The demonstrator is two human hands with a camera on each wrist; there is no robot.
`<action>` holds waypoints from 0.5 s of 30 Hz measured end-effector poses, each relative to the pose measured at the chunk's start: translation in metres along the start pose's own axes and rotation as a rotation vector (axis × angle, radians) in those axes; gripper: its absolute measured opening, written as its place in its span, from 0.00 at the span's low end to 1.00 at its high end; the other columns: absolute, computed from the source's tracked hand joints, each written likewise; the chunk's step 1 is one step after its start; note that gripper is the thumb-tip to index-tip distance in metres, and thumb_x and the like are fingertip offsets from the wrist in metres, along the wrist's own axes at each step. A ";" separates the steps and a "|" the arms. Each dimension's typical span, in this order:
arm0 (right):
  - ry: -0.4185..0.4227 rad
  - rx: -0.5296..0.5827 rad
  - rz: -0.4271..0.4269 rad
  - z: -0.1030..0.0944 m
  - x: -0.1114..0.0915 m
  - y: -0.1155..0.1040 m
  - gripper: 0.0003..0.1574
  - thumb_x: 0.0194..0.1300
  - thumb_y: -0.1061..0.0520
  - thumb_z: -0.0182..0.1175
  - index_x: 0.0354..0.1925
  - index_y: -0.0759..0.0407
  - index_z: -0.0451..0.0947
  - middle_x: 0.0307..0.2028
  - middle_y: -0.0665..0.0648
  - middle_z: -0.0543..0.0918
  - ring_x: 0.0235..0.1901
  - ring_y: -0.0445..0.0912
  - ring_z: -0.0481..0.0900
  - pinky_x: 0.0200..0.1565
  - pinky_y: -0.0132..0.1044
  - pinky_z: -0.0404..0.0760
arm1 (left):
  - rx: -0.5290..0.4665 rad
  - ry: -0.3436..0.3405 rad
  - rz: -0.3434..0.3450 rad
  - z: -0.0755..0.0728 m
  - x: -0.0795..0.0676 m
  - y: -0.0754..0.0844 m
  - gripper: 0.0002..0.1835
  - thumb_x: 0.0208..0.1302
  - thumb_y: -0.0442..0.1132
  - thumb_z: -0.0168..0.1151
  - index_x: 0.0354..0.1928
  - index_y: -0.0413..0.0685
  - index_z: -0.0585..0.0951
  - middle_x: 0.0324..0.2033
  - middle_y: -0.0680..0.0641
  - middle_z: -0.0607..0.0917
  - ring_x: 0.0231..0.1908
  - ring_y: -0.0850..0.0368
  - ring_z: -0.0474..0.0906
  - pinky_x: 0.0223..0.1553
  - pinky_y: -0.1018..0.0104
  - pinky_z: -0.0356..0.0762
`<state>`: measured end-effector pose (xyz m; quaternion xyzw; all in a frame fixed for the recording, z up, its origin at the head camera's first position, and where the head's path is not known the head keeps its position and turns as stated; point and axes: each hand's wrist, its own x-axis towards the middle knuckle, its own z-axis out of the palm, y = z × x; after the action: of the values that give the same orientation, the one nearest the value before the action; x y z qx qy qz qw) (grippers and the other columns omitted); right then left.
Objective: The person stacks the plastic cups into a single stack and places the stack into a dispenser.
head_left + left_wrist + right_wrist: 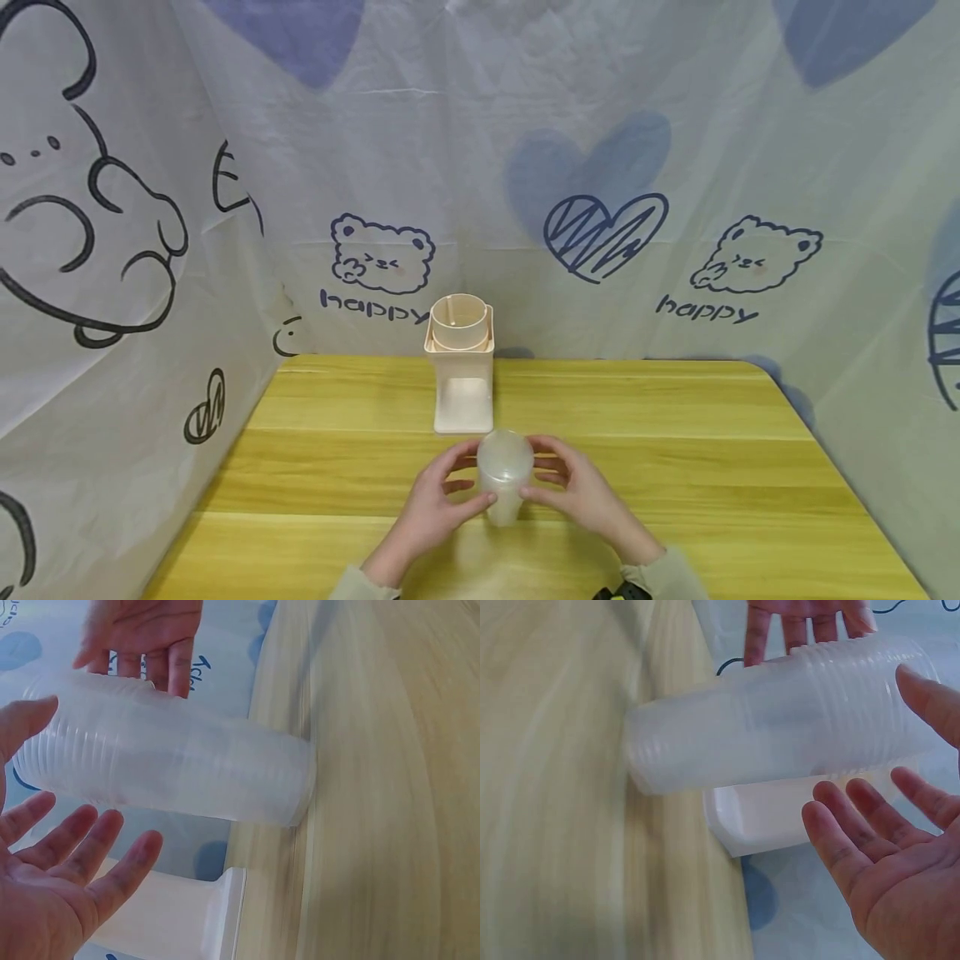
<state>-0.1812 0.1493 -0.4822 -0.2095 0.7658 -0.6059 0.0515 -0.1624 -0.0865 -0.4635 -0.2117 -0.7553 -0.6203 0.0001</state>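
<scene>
A stack of nested clear plastic cups (504, 482) stands upright on the table, its open rims at the top. On its left side my left hand (440, 498) has its fingers spread and loosely bent, the thumb in front and the fingers behind. My right hand (583, 492) mirrors it on the right side. In the left wrist view, the fingertips of the left hand (67, 862) lie right beside the ribbed upper part of the stack. The right wrist view shows the relaxed fingers of the right hand (889, 851) close along the other side.
Beyond the cups, a cream-coloured holder (465, 407) with a round tube at its top stands near the back of the wooden table (660, 433). Printed cloth (480, 167) hangs close behind the table's back edge and along both sides.
</scene>
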 end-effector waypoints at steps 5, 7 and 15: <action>0.013 0.025 -0.017 0.001 -0.003 0.006 0.39 0.59 0.61 0.71 0.65 0.67 0.67 0.59 0.69 0.73 0.56 0.62 0.75 0.58 0.54 0.75 | 0.013 0.031 0.003 0.001 -0.002 -0.001 0.30 0.54 0.28 0.72 0.60 0.38 0.74 0.55 0.39 0.78 0.55 0.38 0.75 0.51 0.41 0.78; 0.017 0.026 -0.012 0.001 -0.004 0.007 0.39 0.59 0.61 0.71 0.65 0.66 0.67 0.59 0.68 0.73 0.56 0.62 0.76 0.58 0.53 0.76 | 0.016 0.033 0.003 0.002 -0.002 -0.002 0.30 0.55 0.27 0.72 0.60 0.38 0.74 0.55 0.39 0.79 0.54 0.37 0.75 0.51 0.41 0.78; 0.010 0.046 -0.003 0.004 -0.003 0.005 0.37 0.62 0.60 0.69 0.65 0.69 0.66 0.62 0.69 0.71 0.60 0.63 0.71 0.59 0.54 0.74 | 0.041 0.027 0.019 0.001 0.002 -0.036 0.30 0.57 0.34 0.72 0.62 0.45 0.74 0.56 0.44 0.79 0.55 0.43 0.76 0.51 0.49 0.80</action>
<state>-0.1782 0.1480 -0.4890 -0.2064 0.7517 -0.6243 0.0517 -0.1752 -0.0902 -0.4975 -0.2105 -0.7658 -0.6073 0.0207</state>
